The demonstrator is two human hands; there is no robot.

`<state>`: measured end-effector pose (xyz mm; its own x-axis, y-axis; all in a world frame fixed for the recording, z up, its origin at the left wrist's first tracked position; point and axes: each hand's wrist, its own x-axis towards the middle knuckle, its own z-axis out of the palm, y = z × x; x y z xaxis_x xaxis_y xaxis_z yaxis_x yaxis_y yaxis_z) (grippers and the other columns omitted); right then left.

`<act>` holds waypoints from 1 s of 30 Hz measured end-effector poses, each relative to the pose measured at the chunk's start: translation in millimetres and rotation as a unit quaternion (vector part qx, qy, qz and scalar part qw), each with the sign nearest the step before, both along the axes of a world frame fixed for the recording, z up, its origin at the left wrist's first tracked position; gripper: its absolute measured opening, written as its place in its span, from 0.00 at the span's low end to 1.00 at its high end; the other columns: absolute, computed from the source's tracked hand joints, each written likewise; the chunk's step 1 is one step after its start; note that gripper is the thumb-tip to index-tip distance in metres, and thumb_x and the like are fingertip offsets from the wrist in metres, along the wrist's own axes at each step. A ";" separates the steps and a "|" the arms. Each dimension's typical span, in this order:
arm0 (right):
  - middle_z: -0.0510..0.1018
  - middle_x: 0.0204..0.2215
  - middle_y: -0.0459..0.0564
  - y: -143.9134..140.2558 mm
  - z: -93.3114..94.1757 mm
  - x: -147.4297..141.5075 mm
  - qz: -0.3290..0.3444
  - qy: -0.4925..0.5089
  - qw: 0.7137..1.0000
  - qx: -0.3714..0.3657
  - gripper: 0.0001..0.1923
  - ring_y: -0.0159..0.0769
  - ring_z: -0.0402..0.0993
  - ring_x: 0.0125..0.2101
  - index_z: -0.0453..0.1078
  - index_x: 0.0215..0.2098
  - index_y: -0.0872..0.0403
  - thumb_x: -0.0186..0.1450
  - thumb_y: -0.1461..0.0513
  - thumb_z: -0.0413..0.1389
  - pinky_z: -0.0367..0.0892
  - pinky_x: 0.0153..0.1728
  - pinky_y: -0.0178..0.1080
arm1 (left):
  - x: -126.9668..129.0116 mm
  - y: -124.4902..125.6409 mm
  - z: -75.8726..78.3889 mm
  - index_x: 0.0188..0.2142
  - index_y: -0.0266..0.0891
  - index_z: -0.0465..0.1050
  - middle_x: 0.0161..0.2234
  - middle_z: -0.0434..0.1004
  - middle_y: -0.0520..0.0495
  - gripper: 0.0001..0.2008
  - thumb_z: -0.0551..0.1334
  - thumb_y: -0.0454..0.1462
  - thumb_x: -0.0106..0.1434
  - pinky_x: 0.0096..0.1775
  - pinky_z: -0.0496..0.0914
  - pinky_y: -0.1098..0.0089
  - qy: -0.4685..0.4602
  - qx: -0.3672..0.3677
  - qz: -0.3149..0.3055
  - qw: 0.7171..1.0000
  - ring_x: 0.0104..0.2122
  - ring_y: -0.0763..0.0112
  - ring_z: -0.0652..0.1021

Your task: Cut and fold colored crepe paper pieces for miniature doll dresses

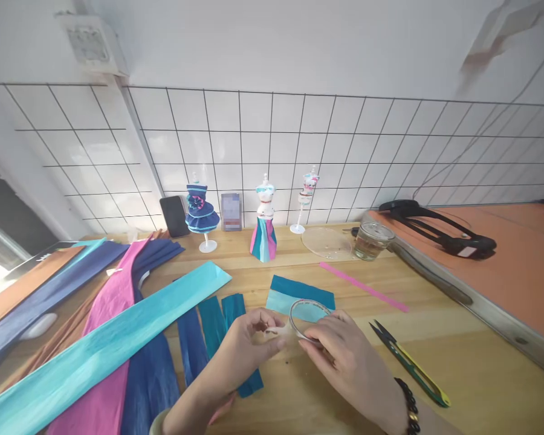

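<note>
- The tape roll (309, 317) is held just above the table (471, 374), near its front edge, between both hands and in front of a teal paper piece (301, 296).
- The right hand (344, 356) grips the roll's near rim with its fingers closed on it.
- The left hand (245, 350) pinches a short loose end of tape (272, 331), pulled a little way off the roll; thumb and fingertips are pressed together on it.
- Judging by this, a length of tape is being drawn off; it is not yet cut, and nothing on the teal piece looks taped so far.
- Snips (408, 361) lie untouched to the right of the hands, apart from them.
- Cut teal and blue strips (217, 326) lie under and left of the left hand; long crepe sheets (95, 350) in teal, pink and navy spread across the left side.
- A pink strip (365, 287) lies further back on the right.
- At the wall stand three small mannequins: a blue dress (201, 212), a pink-and-teal dress (263, 232), and a third (306, 193) only partly dressed.
- A glass (370, 240) stands by a clear disc (329, 243).
</note>
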<state>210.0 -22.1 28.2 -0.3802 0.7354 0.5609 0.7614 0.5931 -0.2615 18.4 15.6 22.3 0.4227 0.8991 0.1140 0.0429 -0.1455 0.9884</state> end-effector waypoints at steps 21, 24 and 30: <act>0.70 0.22 0.45 3.8 -9.5 11.7 -0.001 0.015 0.999 0.030 0.06 0.33 0.65 0.26 0.68 0.32 0.53 0.64 0.67 0.50 0.60 0.32 0.40 | 3.1 -3.4 -5.6 0.45 0.41 0.67 0.43 0.73 0.42 0.14 0.58 0.33 0.58 0.52 0.58 0.49 0.325 0.408 0.057 0.851 0.53 0.52 0.65; 0.70 0.21 0.44 4.1 -6.4 10.5 0.000 0.017 0.998 0.054 0.07 0.32 0.65 0.25 0.68 0.32 0.53 0.63 0.68 0.50 0.61 0.36 0.42 | 3.2 0.2 -9.6 0.36 0.40 0.70 0.36 0.75 0.44 0.07 0.56 0.32 0.59 0.51 0.58 0.49 0.349 0.397 0.062 0.847 0.50 0.54 0.68; 0.74 0.24 0.45 6.4 -5.8 14.9 -0.022 0.011 0.997 0.075 0.09 0.33 0.70 0.28 0.69 0.37 0.51 0.63 0.68 0.50 0.63 0.42 0.46 | -0.9 6.9 -13.1 0.26 0.39 0.71 0.38 0.73 0.43 0.04 0.59 0.35 0.57 0.49 0.62 0.49 0.354 0.413 0.085 0.835 0.49 0.52 0.68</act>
<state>224.9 -15.7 22.4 -0.3362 0.6582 0.6736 0.7821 0.5936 -0.1897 17.5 22.5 9.2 0.5222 0.6909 0.5001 0.6631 -0.6976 0.2713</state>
